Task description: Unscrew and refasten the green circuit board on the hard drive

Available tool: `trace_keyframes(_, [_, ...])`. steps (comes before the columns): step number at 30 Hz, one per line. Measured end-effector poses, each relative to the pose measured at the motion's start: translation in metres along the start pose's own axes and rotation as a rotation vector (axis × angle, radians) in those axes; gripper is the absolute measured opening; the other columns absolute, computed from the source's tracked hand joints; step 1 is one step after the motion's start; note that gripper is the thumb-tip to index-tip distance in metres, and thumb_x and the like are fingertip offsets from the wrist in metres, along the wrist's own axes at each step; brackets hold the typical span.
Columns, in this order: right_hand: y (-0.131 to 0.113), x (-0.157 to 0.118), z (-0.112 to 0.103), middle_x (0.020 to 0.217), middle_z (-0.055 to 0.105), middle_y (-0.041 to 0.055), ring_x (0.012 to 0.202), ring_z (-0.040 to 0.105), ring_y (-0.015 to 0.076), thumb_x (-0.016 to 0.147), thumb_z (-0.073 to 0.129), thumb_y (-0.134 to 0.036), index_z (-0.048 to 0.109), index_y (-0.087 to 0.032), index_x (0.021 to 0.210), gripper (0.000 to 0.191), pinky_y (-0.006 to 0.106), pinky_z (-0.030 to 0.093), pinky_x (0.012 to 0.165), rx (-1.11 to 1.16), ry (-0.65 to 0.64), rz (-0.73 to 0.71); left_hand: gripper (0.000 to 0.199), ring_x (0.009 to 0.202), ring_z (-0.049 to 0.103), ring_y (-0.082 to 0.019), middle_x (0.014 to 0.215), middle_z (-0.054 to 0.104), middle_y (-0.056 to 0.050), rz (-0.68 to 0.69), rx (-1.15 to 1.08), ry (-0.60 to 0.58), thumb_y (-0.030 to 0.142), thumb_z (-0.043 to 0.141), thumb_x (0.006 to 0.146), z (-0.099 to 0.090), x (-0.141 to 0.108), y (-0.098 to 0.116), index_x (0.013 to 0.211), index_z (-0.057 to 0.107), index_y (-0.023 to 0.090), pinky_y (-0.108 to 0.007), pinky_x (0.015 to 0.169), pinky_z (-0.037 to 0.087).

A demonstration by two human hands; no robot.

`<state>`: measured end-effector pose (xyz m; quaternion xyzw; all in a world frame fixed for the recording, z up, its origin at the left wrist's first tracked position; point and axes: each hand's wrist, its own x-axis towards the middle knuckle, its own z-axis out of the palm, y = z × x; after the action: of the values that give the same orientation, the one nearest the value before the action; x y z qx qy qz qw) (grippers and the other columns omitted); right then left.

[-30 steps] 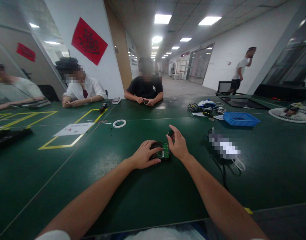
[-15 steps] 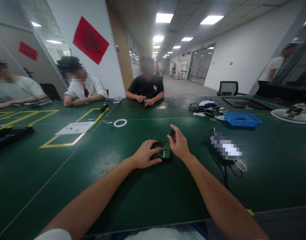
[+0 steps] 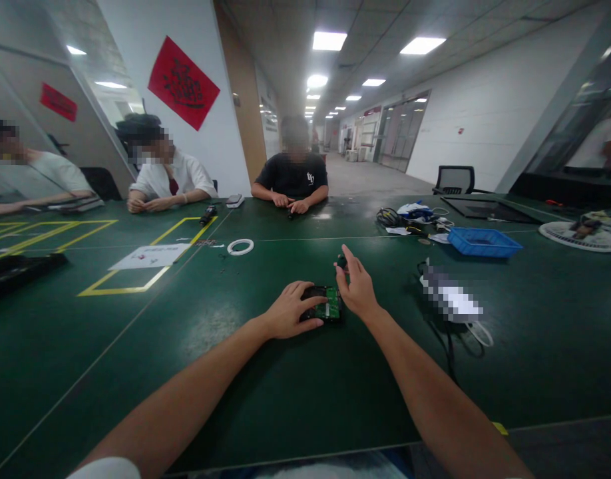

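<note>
A black-edged device with a green circuit board point(image 3: 331, 307) lies on the dark green table point(image 3: 295, 386) in front of me. My left hand point(image 3: 294, 311) rests over its left part, the fingers spread around and on it as it grips the device. Just right of and above the board, my right hand point(image 3: 356, 286) holds a small dark object point(image 3: 341, 262) between thumb and fingers. The object is too small to identify. A white ring point(image 3: 240, 247) lies farther back to the left.
Right of my hands are a blue tray point(image 3: 484, 242), a blurred-out item point(image 3: 452, 296) with cables, and a white fan grille point(image 3: 580, 236). A paper sheet point(image 3: 150, 256) lies at left. Three people sit across the table, one with hands point(image 3: 291, 203) straight ahead.
My right hand has shifted slightly with the small dark object, while my left hand stays on the device. The person standing at the far right has moved away from the earlier spot.
</note>
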<state>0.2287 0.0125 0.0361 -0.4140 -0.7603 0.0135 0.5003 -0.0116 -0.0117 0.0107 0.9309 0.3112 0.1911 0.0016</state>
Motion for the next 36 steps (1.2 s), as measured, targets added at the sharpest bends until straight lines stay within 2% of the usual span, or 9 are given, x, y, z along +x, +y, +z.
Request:
trace_keyframes(2, [0.001, 0.001, 0.004, 0.127, 0.063, 0.0139, 0.109, 0.066, 0.0279, 0.102, 0.047, -0.031, 0.031, -0.026, 0.157, 0.058, 0.048, 0.058, 0.095, -0.006, 0.037, -0.008, 0.060, 0.132, 0.041, -0.036, 0.147, 0.041, -0.013, -0.002, -0.001, 0.003, 0.063, 0.056, 0.093, 0.000, 0.000, 0.000, 0.145, 0.053, 0.035, -0.058, 0.111, 0.035])
trace_keyframes(7, [0.007, 0.002, 0.009, 0.121, 0.064, 0.0130, 0.105, 0.067, 0.0289, 0.098, 0.057, -0.037, 0.047, -0.026, 0.145, 0.049, 0.048, 0.061, 0.089, -0.055, 0.099, -0.010, 0.059, 0.132, 0.041, -0.037, 0.147, 0.041, -0.013, -0.005, -0.001, 0.001, 0.063, 0.056, 0.093, -0.001, -0.001, 0.000, 0.144, 0.054, 0.034, -0.059, 0.111, 0.035])
trace_keyframes(12, [0.008, 0.003, 0.008, 0.130, 0.061, 0.0148, 0.107, 0.068, 0.0268, 0.100, 0.051, -0.031, 0.046, -0.023, 0.143, 0.044, 0.047, 0.061, 0.091, -0.007, 0.128, -0.034, 0.059, 0.132, 0.041, -0.037, 0.147, 0.041, -0.013, -0.006, -0.003, -0.004, 0.062, 0.057, 0.093, -0.004, -0.001, 0.002, 0.145, 0.054, 0.034, -0.059, 0.111, 0.035])
trace_keyframes(19, [0.010, 0.003, 0.007, 0.116, 0.062, 0.0122, 0.086, 0.069, 0.0225, 0.096, 0.062, -0.036, 0.051, -0.023, 0.131, 0.040, 0.043, 0.065, 0.076, -0.013, 0.214, 0.004, 0.060, 0.132, 0.041, -0.037, 0.148, 0.041, -0.014, -0.007, 0.006, -0.005, 0.063, 0.056, 0.093, -0.003, -0.001, 0.001, 0.145, 0.053, 0.034, -0.059, 0.110, 0.035])
trace_keyframes(25, [0.010, 0.005, 0.004, 0.122, 0.061, 0.0124, 0.092, 0.068, 0.0227, 0.095, 0.060, -0.030, 0.050, -0.024, 0.131, 0.038, 0.042, 0.064, 0.080, -0.039, 0.190, -0.064, 0.061, 0.133, 0.040, -0.037, 0.147, 0.041, -0.014, -0.005, 0.001, -0.004, 0.063, 0.056, 0.093, -0.001, 0.000, 0.000, 0.146, 0.053, 0.034, -0.059, 0.111, 0.035])
trace_keyframes(33, [0.008, 0.007, -0.003, 0.112, 0.059, 0.0095, 0.077, 0.065, 0.0185, 0.094, 0.059, -0.030, 0.055, -0.024, 0.122, 0.029, 0.039, 0.061, 0.076, -0.075, 0.181, -0.042, 0.060, 0.133, 0.040, -0.037, 0.148, 0.041, -0.013, -0.008, -0.002, -0.005, 0.063, 0.056, 0.093, -0.002, -0.001, 0.001, 0.145, 0.053, 0.034, -0.059, 0.111, 0.035])
trace_keyframes(36, [0.005, 0.007, -0.005, 0.115, 0.061, 0.0101, 0.079, 0.065, 0.0194, 0.094, 0.058, -0.029, 0.052, -0.023, 0.126, 0.033, 0.039, 0.060, 0.078, -0.095, 0.135, -0.044, 0.060, 0.133, 0.040, -0.037, 0.148, 0.040, -0.013, -0.007, -0.004, -0.011, 0.063, 0.055, 0.093, -0.002, -0.001, 0.000, 0.146, 0.053, 0.035, -0.059, 0.110, 0.036])
